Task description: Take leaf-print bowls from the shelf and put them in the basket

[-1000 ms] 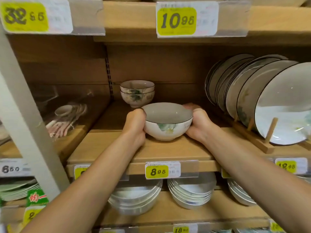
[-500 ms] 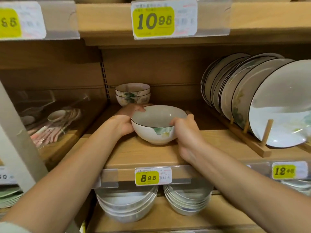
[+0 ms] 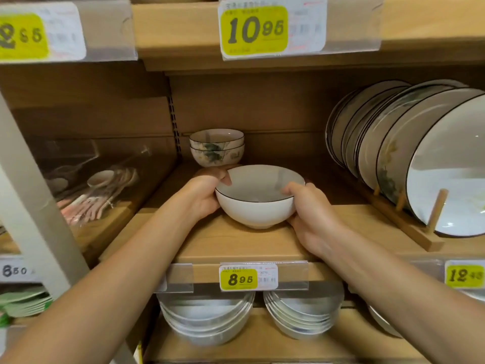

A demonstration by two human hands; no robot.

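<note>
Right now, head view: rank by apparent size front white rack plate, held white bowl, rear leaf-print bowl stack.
Front white rack plate, partly cropped
Held white bowl
Rear leaf-print bowl stack, farther back

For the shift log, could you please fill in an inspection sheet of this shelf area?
Surface: wooden shelf.
Job's things: white bowl between both hands; two stacked leaf-print bowls behind it; basket not in view.
Clutter: packed spoons at left; plates upright in a rack at right.
Grippers: left hand and right hand grip the bowl's sides.
Cables: nothing seen.
Surroundings: price tags; bowl stacks on the shelf below.
</note>
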